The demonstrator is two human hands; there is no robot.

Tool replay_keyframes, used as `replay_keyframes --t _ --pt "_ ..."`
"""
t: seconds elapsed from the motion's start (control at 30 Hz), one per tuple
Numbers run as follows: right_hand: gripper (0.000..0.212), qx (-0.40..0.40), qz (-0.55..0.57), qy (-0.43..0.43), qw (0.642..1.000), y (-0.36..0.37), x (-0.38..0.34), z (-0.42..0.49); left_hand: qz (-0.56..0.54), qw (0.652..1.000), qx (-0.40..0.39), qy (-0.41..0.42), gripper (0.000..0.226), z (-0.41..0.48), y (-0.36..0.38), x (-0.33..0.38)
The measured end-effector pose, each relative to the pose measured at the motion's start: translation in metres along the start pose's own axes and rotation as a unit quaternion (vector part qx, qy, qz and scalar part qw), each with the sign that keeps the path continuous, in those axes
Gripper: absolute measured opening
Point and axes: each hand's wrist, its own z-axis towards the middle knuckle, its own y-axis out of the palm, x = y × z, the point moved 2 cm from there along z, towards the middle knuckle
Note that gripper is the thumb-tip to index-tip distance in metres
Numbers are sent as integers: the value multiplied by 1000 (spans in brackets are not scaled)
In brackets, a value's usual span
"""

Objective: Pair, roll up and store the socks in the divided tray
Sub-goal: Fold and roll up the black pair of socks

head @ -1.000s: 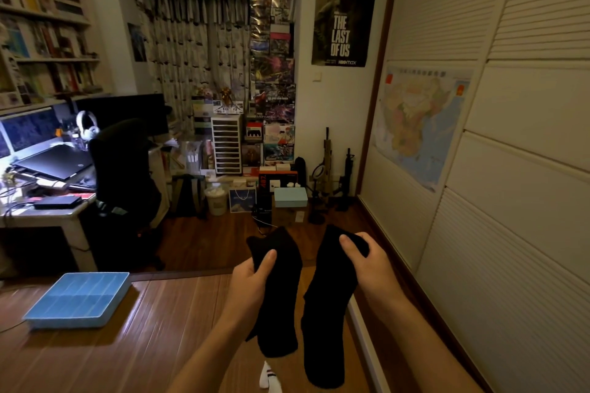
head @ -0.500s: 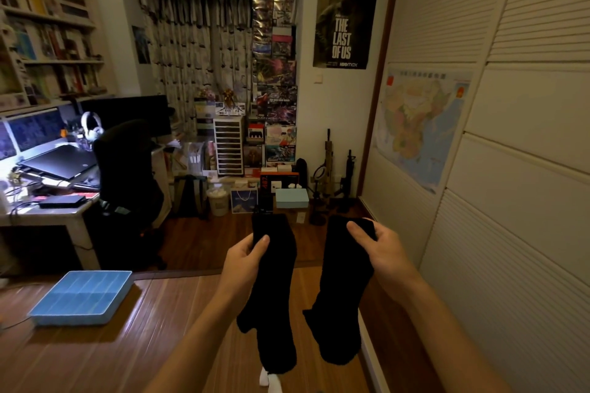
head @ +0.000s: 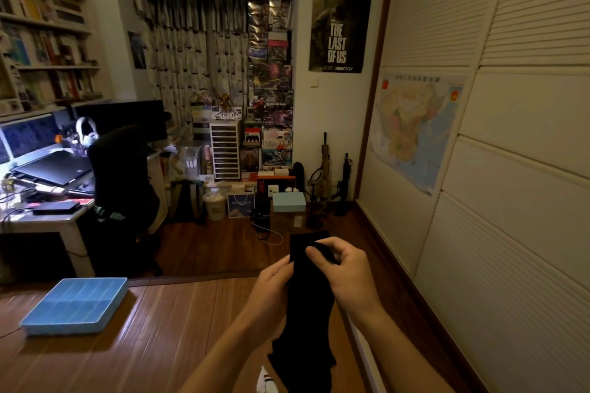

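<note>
Black socks point(head: 307, 325): held up in mid-air, front and centre, hanging as one dark strip. Cuff end up, lower end ragged and loose near the bottom of the view. The layers can't be told apart in this light.

Right hand point(head: 349, 277): closed on the upper part of the socks, thumb and fingers pinching the cloth just below the cuff.

Left hand point(head: 271, 292): gripping the socks' left edge, fingers curled in behind the cloth. Both hands nearly touching across the strip.

White sock point(head: 267, 384): striped, lying on the wooden surface point(head: 159, 329) directly under the hanging pair, partly cut off by the frame.

Blue divided tray point(head: 67, 329): on the same wooden surface, well apart to the left, compartments facing up.

Beyond: black chair point(head: 124, 175) at a cluttered desk point(head: 48, 222) on the left; louvred wardrobe doors point(head: 510, 201) on the right, a map point(head: 412, 131) pinned to them.
</note>
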Motion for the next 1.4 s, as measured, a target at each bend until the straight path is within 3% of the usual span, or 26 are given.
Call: replay_keyframes --t 0.23,0.63,0.83,1.4 --pt "12 86 -84 -51 991 -2 -6 0 12 1000 0 8 43 -2 -3 1" --pt "17 -72 -100 -36 992 -10 -23 4 68 998 4 -1 44 -4 -21 8" --pt "16 -18 -112 -17 993 -6 -27 6 60 998 -6 6 45 -4 -12 11" --pt "14 27 -107 -8 994 -1 -26 5 -2 1000 6 -4 52 -4 1 16"
